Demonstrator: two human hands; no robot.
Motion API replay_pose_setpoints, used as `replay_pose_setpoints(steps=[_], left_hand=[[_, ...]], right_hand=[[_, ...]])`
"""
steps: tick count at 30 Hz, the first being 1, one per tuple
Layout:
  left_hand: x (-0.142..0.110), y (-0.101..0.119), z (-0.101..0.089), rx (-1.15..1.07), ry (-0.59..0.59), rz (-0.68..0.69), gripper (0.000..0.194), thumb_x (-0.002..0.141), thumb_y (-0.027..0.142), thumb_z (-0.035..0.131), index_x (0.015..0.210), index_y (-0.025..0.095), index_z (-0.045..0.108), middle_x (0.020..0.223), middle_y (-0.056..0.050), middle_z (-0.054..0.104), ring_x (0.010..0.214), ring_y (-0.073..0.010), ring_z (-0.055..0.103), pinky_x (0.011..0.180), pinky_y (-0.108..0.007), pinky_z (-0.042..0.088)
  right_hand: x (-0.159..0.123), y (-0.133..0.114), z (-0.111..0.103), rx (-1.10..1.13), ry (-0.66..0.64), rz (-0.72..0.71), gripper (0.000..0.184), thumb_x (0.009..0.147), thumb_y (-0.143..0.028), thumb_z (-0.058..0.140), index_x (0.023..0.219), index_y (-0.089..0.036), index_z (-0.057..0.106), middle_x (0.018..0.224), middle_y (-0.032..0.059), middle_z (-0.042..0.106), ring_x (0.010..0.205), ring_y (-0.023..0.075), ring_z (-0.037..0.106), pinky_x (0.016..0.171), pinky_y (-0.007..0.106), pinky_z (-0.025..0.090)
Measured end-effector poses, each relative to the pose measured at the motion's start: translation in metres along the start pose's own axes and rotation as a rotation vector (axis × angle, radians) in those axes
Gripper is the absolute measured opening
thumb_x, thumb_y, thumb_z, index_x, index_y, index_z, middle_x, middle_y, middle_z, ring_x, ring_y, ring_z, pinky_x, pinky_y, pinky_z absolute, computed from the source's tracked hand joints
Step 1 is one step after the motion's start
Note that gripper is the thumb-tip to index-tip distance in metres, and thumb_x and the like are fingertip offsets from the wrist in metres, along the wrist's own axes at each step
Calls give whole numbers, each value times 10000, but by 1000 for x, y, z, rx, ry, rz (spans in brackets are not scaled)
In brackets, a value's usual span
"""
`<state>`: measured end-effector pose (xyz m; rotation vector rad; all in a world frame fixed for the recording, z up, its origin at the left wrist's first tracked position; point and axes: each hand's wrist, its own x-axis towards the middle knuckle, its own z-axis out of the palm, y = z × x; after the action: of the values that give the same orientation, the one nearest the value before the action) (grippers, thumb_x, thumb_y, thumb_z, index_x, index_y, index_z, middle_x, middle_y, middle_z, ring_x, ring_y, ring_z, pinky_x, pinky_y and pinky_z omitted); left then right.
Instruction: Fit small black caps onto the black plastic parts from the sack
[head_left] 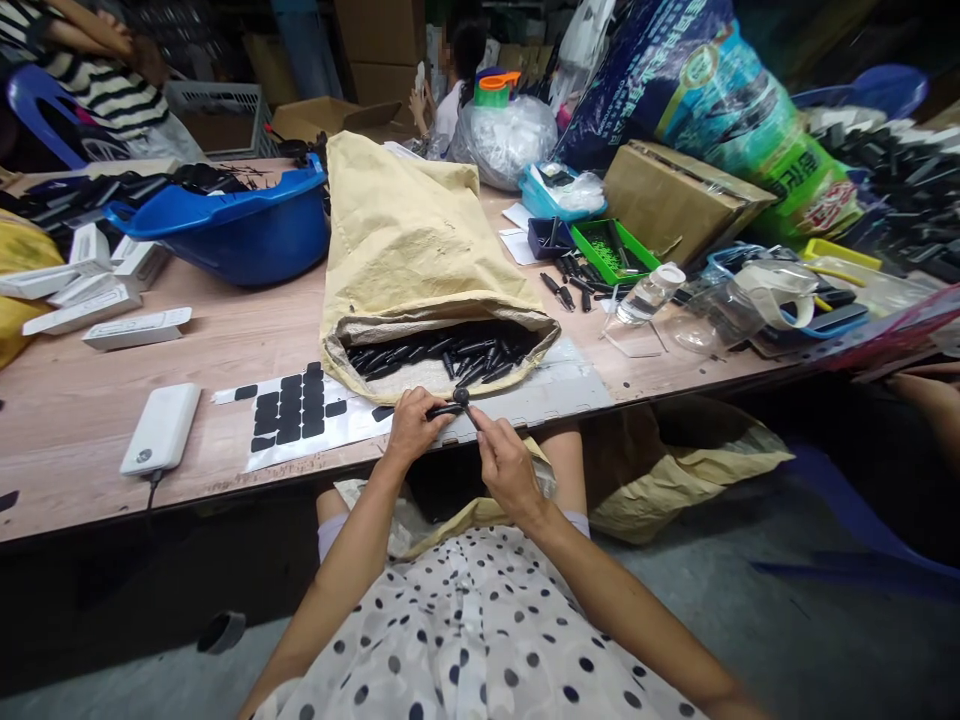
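Note:
At the table's front edge, my left hand (415,425) is closed on a slim black pen-shaped part (444,410) that points to the right. My right hand (510,465) pinches a thin dark stick (472,416). A small round black knob (461,396) shows where the stick and the part meet; which of them it belongs to, I cannot tell. Just beyond my hands lies a yellow woven sack (409,220), its mouth toward me. Inside the mouth are many similar black parts (480,360). Left of my hands is a sheet with black stickers (289,412).
A white power bank (161,428) with a cable and a blue basin (232,225) stand left. On the right are a green tray (645,262), a clear bottle (651,294) and a cardboard box (679,205). An open sack (667,480) hangs below the table edge. Other people sit nearby.

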<state>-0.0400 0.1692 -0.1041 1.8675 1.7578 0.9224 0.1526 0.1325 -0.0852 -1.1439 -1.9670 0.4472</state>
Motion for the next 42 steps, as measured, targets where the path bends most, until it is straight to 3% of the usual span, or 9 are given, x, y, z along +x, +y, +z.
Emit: replay_pose_setpoints(steps=[5, 9, 14, 18, 22, 28, 34, 38, 42], left_hand=[[-1, 2, -1, 0, 13, -5, 122, 765, 216, 778, 886, 225, 765, 832, -29, 642, 874, -197, 573, 865, -358, 459], [-2, 3, -1, 2, 25, 12, 133, 767, 218, 772, 899, 216, 757, 841, -30, 643, 872, -197, 571, 862, -355, 460], [-3, 4, -1, 30, 32, 29, 143, 761, 224, 771, 899, 203, 737, 857, -34, 638, 856, -195, 565, 859, -354, 458], [-4, 4, 1, 48, 44, 48, 158, 758, 223, 774, 911, 207, 734, 847, -31, 626, 837, -193, 559, 852, -353, 455], [-5, -1, 3, 58, 74, 81, 140, 776, 218, 762, 911, 207, 728, 841, -26, 626, 806, -184, 555, 823, -346, 456], [-11, 5, -7, 49, 140, 264, 115, 865, 292, 704, 904, 186, 683, 812, -35, 640, 791, -183, 575, 754, -328, 468], [-63, 29, -6, 26, 112, 539, 105, 952, 274, 575, 958, 179, 618, 798, -43, 649, 709, -158, 599, 643, -290, 491], [-98, 21, 13, 111, 41, 477, 73, 945, 260, 566, 967, 202, 604, 787, -45, 634, 669, -176, 635, 561, -294, 519], [-100, 22, 20, 80, -53, 442, 146, 943, 277, 573, 1058, 206, 627, 917, -68, 673, 760, -197, 681, 635, -302, 572]], right_hand=[[1, 3, -1, 1, 37, -13, 407, 1036, -208, 376, 1319, -151, 663, 954, 91, 677, 845, 166, 656, 779, 259, 554], [14, 12, -17, -40, 206, 5, 386, 1046, -254, 401, 1325, -146, 645, 1084, 110, 694, 961, 170, 658, 875, 273, 534], [37, 48, -50, -310, 416, 268, 421, 1007, -264, 390, 1315, -133, 645, 1154, 160, 656, 1040, 237, 608, 954, 363, 469], [56, 82, -68, -494, 287, 660, 477, 924, -158, 426, 1344, -148, 652, 1060, 162, 624, 1003, 287, 559, 931, 409, 417], [70, 96, -67, -559, 133, 821, 494, 923, -127, 440, 1365, -175, 654, 1040, 163, 582, 969, 284, 530, 891, 387, 387], [73, 88, -52, -698, 73, 785, 491, 966, -152, 405, 1389, -236, 642, 1117, 176, 539, 1037, 314, 502, 862, 400, 352], [69, 86, -49, -800, 37, 712, 487, 988, -165, 384, 1405, -239, 623, 1125, 180, 547, 1012, 301, 499, 816, 397, 337], [70, 85, -48, -822, 19, 709, 483, 999, -173, 371, 1412, -231, 614, 1149, 186, 549, 1033, 307, 495, 812, 401, 333], [70, 84, -48, -824, -5, 704, 486, 999, -172, 362, 1417, -224, 605, 1148, 185, 549, 1019, 298, 490, 808, 395, 335]])
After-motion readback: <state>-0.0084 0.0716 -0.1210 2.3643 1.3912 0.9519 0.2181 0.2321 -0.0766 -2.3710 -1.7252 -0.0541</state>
